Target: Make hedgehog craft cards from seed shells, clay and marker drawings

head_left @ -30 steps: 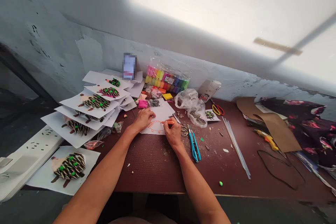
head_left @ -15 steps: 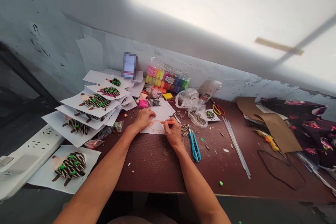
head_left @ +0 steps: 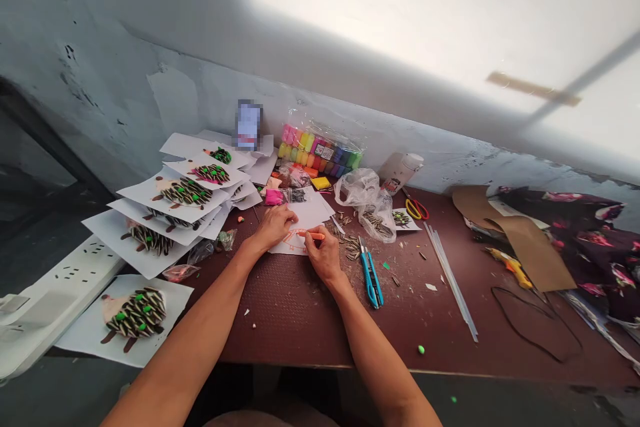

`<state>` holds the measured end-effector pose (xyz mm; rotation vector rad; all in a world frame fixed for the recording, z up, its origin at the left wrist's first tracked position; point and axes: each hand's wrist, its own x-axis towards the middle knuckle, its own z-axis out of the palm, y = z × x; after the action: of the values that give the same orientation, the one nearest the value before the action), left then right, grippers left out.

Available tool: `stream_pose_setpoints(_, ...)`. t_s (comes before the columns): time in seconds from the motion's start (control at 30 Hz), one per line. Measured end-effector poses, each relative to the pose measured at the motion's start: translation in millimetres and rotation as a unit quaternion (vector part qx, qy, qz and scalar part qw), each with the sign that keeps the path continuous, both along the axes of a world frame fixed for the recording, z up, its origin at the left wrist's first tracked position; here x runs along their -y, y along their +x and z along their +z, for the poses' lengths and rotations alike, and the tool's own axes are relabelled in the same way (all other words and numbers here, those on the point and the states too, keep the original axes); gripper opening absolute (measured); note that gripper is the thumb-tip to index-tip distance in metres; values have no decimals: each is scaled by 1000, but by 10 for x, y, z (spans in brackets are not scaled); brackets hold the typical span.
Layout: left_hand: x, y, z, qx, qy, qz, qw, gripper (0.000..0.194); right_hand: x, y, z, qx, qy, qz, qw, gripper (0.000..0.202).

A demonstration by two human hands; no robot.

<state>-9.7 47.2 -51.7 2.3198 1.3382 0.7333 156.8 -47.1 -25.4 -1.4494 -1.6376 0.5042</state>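
My right hand grips an orange pen, its tip over a small white sheet of paper. Orange outlines with striped lines and short legs are drawn on that sheet, partly covered by my hands. My left hand rests on the sheet's left side with its fingers stretched out, holding it against the table. Behind it lie more blank white sheets. Striped sunflower seeds are scattered beside my right hand, and a teal cutting tool lies to its right.
Stacked hedgehog pictures and a power strip stand left. Colourful clay packs and a clear plastic bag sit at the back. Rightward are scissors, clear sticks, and a yellow glue gun.
My right hand has shifted slightly left with the orange pen, covering more of the drawing. My left hand stays in place on the paper.
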Motion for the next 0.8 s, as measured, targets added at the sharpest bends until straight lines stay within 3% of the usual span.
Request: stream_pose_setpoints(0.8,31,12,63,-11,-8,8,1000,26,4,-14,16,17,11,-3,1000,22)
